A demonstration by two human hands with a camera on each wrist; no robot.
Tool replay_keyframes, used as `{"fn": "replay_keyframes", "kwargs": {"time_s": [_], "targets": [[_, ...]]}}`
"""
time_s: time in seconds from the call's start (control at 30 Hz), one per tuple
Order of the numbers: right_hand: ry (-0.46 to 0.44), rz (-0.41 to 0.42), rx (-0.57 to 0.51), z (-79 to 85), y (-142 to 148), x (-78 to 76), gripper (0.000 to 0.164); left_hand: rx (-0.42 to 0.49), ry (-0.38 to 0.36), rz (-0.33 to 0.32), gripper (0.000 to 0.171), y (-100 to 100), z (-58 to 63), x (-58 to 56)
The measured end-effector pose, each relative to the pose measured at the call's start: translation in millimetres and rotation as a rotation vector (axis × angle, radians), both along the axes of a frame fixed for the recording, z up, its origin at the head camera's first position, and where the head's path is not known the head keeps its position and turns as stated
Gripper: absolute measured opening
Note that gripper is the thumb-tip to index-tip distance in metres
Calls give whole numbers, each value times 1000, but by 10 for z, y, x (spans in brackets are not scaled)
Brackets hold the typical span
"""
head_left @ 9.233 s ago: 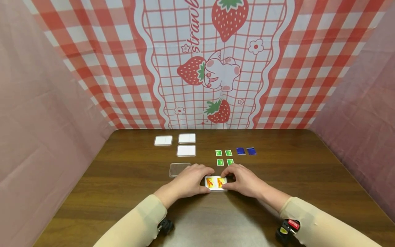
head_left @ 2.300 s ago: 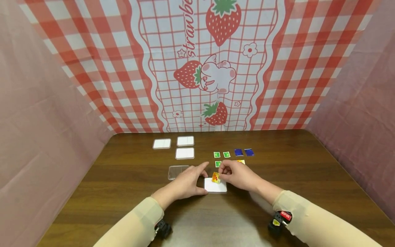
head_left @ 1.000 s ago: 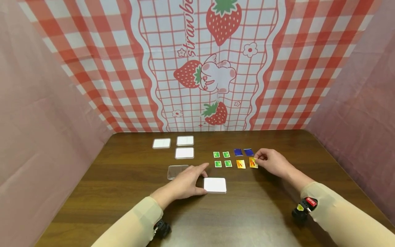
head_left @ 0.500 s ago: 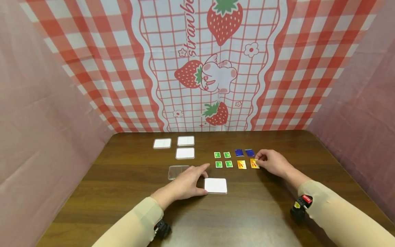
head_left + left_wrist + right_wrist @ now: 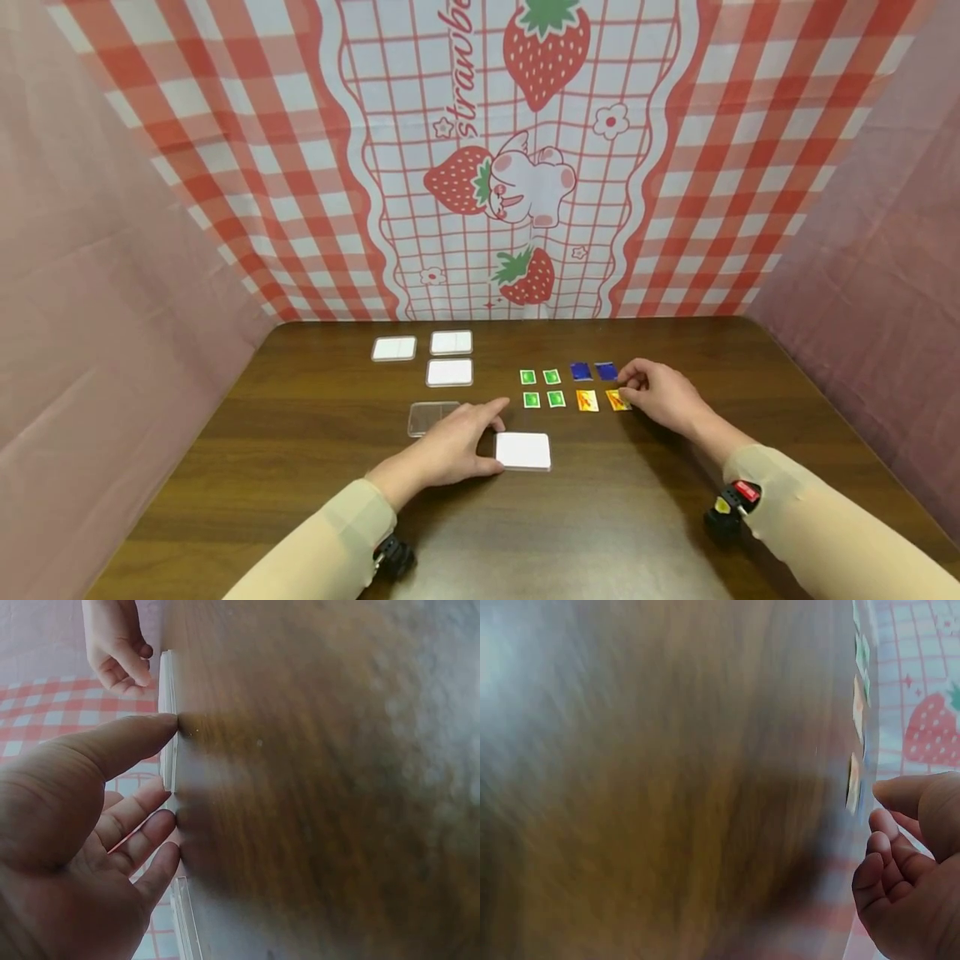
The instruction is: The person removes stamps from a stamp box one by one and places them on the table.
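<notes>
In the head view, my right hand (image 5: 660,396) is over the rightmost small orange printed square (image 5: 617,400), partly covering it. The right wrist view shows thumb and fingertips apart from that square. Its fingers are loosely bent and hold nothing. Another orange square (image 5: 587,401) lies just left of it. My left hand (image 5: 453,446) stays by a white card in a clear case (image 5: 523,451). The thumb touches the near left corner, and other fingertips rest around the left end. The left wrist view shows the case (image 5: 168,682) edge-on beyond the thumb.
Two blue squares (image 5: 594,372) lie behind the orange ones, and several green squares (image 5: 532,400) are to their left. Three white cards in clear cases (image 5: 450,372) sit at the back left. A clear cover (image 5: 429,417) is partly under the left hand. A patterned cloth stands behind the table.
Both orange squares, on the white card at first, now lie on the table to its right. The right hand has just released the second one. The left hand has kept its place.
</notes>
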State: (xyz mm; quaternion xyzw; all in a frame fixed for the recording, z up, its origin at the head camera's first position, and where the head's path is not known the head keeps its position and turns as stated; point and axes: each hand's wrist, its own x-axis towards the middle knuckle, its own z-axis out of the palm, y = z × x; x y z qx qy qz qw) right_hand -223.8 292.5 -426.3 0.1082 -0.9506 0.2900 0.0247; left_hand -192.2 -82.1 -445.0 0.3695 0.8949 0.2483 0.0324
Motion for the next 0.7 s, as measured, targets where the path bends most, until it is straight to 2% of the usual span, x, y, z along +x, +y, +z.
{"fn": "replay_keyframes", "kwargs": {"time_s": [0.1,0.23,0.4,0.7], "targets": [[51,22,-18,7,-100,77,16,-30,-15,21,88,21,94,58],[95,78,-47,32,-274,189,18,-45,-20,35,87,36,84,50],[65,140,-88,51,-441,296,29,-54,-14,37,85,51,83,37],[-11,316,-168,8,-670,415,45,-71,-4,45,83,67,98,32]]}}
